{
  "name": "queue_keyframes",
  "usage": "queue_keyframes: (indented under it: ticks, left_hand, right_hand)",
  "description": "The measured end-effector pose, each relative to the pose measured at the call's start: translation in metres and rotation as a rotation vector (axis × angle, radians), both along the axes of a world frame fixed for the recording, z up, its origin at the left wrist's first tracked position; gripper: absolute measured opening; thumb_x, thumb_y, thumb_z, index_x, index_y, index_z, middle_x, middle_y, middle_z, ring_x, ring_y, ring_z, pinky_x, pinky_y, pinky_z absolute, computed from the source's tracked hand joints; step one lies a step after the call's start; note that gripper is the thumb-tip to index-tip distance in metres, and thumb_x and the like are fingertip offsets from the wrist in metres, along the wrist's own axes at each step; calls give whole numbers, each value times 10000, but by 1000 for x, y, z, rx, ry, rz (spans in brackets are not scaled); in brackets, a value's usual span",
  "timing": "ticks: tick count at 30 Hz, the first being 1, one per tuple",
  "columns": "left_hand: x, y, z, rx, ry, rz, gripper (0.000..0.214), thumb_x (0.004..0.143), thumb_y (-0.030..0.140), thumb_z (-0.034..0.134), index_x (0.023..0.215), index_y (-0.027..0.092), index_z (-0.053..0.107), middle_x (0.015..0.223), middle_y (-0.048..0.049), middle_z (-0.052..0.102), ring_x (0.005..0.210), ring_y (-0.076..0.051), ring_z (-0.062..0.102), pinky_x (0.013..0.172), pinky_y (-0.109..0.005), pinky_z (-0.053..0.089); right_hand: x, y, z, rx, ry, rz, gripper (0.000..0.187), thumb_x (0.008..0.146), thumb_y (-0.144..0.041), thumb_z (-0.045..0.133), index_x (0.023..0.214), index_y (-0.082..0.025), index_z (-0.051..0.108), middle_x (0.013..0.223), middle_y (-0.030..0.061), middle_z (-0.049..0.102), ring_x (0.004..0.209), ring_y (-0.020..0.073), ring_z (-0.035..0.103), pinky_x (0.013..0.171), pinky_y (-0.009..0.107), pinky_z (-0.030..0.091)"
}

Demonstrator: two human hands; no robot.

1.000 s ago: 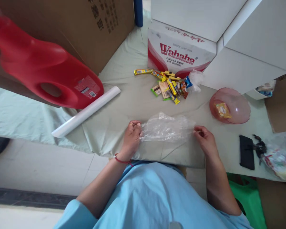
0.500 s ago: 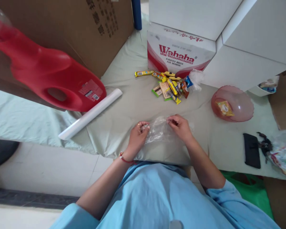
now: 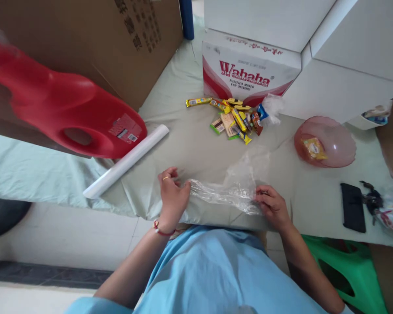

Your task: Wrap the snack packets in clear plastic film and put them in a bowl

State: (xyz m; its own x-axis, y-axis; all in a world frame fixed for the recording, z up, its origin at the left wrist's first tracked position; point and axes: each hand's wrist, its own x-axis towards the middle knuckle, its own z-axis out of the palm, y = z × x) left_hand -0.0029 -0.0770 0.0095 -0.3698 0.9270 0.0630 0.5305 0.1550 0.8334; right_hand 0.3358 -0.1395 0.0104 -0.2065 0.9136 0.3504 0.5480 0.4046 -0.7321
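A crumpled clear plastic bag (image 3: 221, 193) stretches sideways between my hands, low over the cloth near the table's front edge. My left hand (image 3: 173, 194), with a ring and a red bracelet, has its thumb at the bag's left end. Its fingers are half curled, and the exact grip there is partly hidden. At the lower right end, my right hand (image 3: 272, 205) pinches the plastic between thumb and fingers. A loose, filmy part of the bag spreads upward on the right. Beyond lies a pile of small wrapped snacks (image 3: 237, 120), mostly in yellow wrappers.
A white roll (image 3: 126, 161) lies beside a large red jug (image 3: 85, 109) on the left. Behind the snacks stands a Wahaha carton (image 3: 249, 72). To the right are a pink bowl (image 3: 339, 144) with a yellow packet inside, a black phone (image 3: 353, 207) and a green stool (image 3: 356, 270).
My hands have moved apart, left hand to the left, right hand right and down. The plastic bag is now drawn out wider between them. The camera view has shifted slightly.
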Motion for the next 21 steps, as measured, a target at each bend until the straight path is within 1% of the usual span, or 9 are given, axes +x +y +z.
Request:
queue_keyframes:
  ticks: [3,6,8,10,11,14,17,19,21]
  left_hand:
    - [7,-2,20,230,301,-221,543,787,118,639,1322,180,572,1313,-161,530,1313,-334,533,1123,-562,478]
    - [20,2,37,375,425,-491,608,782,26,552,1358,224,558,1348,-143,544,1412,-334,484,1203,-591,408]
    - [29,7,39,404,476,-687,664,787,-1,516,1399,255,540,1386,-128,561,1467,-325,453,1228,-603,375]
    - [35,13,34,389,523,-844,679,812,0,503,1443,249,522,1431,-141,567,1471,-315,462,1241,-604,356]
    - [38,16,30,364,543,-895,661,835,15,507,1459,231,518,1457,-159,562,1452,-314,483,1231,-594,372]
    - [45,27,16,219,603,-960,533,916,93,517,1438,194,559,1471,-194,583,1329,-317,581,1119,-541,480]
    - [47,35,8,57,580,-936,326,986,174,485,1249,196,675,1263,-155,707,1117,-284,672,941,-439,546]
    - [46,38,7,-11,438,-860,251,1018,250,466,1079,193,703,1051,-113,741,946,-244,686,828,-371,537]
    - [44,40,7,-74,207,-751,294,1040,357,459,916,197,672,832,-60,703,771,-201,648,729,-322,503]
  right_hand:
    - [-2,-1,-8,-7,-46,4,347,907,-55,560,1007,-292,792,1108,56,718,969,178,718,799,308,609]
    - [-4,8,-5,-2,-105,26,370,879,-23,535,980,-280,782,1115,59,723,986,189,706,805,318,604]
    - [-4,15,-1,18,-125,47,368,874,-17,531,974,-276,773,1094,59,722,984,192,698,798,318,598]
    - [-3,21,1,36,-125,64,354,885,-26,534,977,-276,768,1084,60,721,988,196,696,800,322,595]
    - [-3,23,0,42,-119,72,345,892,-34,536,978,-274,767,1088,62,720,991,198,696,799,324,594]
    - [-2,23,-4,42,-109,81,306,911,-57,556,967,-271,768,1092,64,714,981,198,694,786,322,591]
    - [2,18,-9,27,-109,48,288,936,-80,576,971,-281,780,1097,61,714,974,193,693,794,322,594]
    - [6,13,-13,17,-88,25,311,945,-83,566,993,-293,791,1117,62,717,992,197,694,817,337,599]
    - [11,9,-15,3,-72,11,340,935,-77,557,1019,-303,796,1130,63,720,1012,206,694,841,361,602]
